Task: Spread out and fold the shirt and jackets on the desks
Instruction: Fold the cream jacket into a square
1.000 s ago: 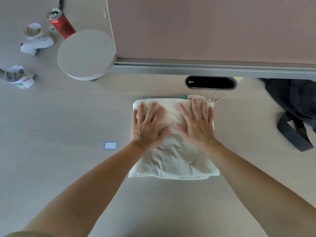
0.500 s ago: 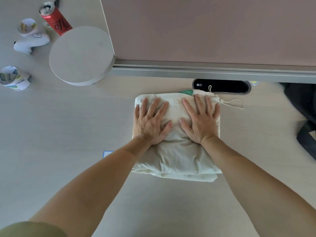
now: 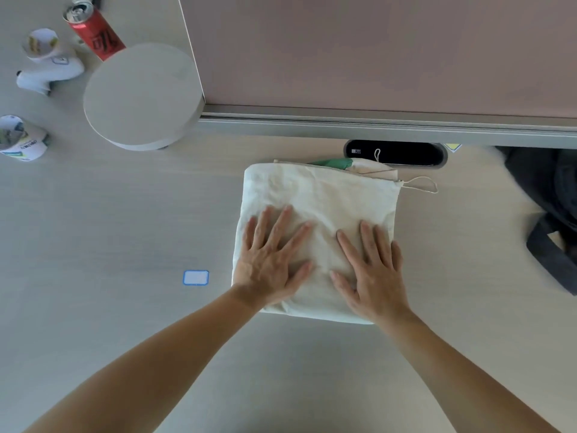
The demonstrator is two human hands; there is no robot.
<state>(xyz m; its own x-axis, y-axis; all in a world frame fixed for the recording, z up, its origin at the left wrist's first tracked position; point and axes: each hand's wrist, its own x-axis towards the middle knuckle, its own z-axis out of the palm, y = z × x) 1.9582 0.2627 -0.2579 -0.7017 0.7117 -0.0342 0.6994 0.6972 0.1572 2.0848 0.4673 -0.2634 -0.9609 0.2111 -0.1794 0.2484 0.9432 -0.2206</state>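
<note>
Head view, looking down. Cream garment (image 3: 318,214) lies folded into a rough square at centre of the pale desk (image 3: 125,245), far edge near the partition (image 3: 374,48).

Left hand (image 3: 271,264): flat, fingers straight and spread, palm down on the near-left part of the fold. Pressing, nothing gripped.
Right hand (image 3: 371,276): same posture on the near-right part, little finger close to the right edge of the cloth. Thumbs point toward each other, apart.

At the garment's 12 o'clock edge a strip of green fabric (image 3: 334,164) pokes out of the layers. A cream drawstring (image 3: 421,184) loops out at 2 o'clock onto the desk; another end lies over the black oval cable slot (image 3: 406,153) at 1 o'clock.

Around:
- 3 o'clock: dark garment (image 3: 549,198), bunched, cut off by the frame edge, well apart from the fold.
- 9 o'clock: small blue-edged sticker (image 3: 195,277) on the desk.
- 10 o'clock: round grey disc (image 3: 140,95) raised on a foot.
- Beyond it: red can (image 3: 93,29), opened, upright, partly hidden by the disc.
- Far 10 o'clock: white gadget (image 3: 46,67) and a paper cup (image 3: 22,139).

Writing: white characters on the can, print on the cup, a tiny label in the slot. None readable.
</note>
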